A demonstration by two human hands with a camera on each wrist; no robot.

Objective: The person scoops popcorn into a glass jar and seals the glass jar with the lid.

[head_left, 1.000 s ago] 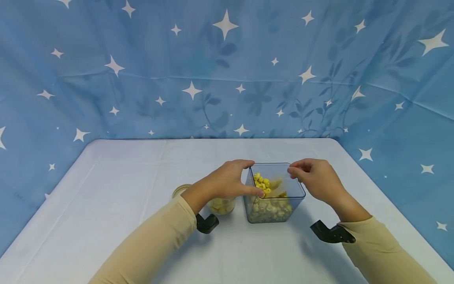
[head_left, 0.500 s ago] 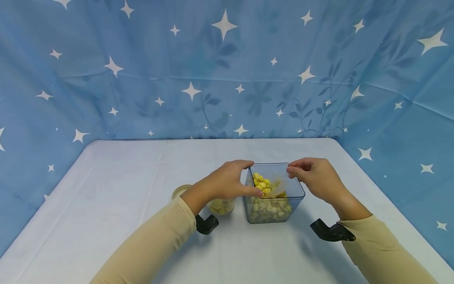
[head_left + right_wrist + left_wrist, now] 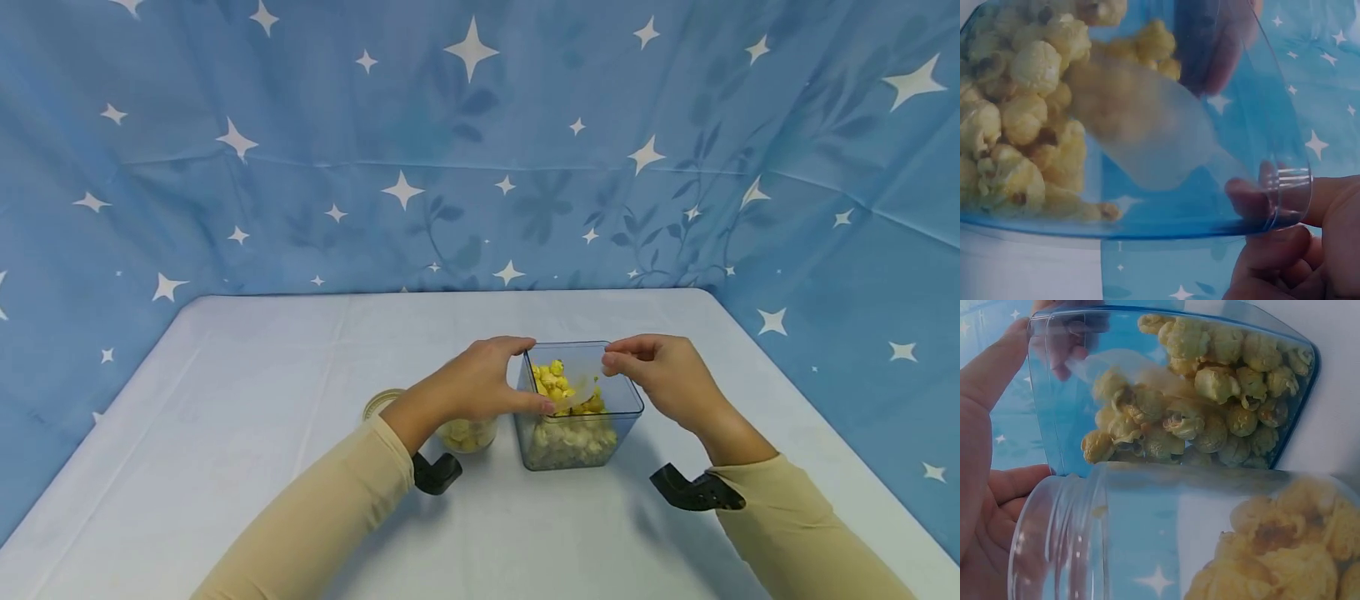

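No text, label, brand, number or sign can be read in the head view or in either wrist view.

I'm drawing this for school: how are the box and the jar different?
The box is bluish with corners; the jar is clear and round. The left hand grips the box, while the jar stands beside it. A scoop dips into the box; the jar shows none. Both are see-through and hold popcorn.
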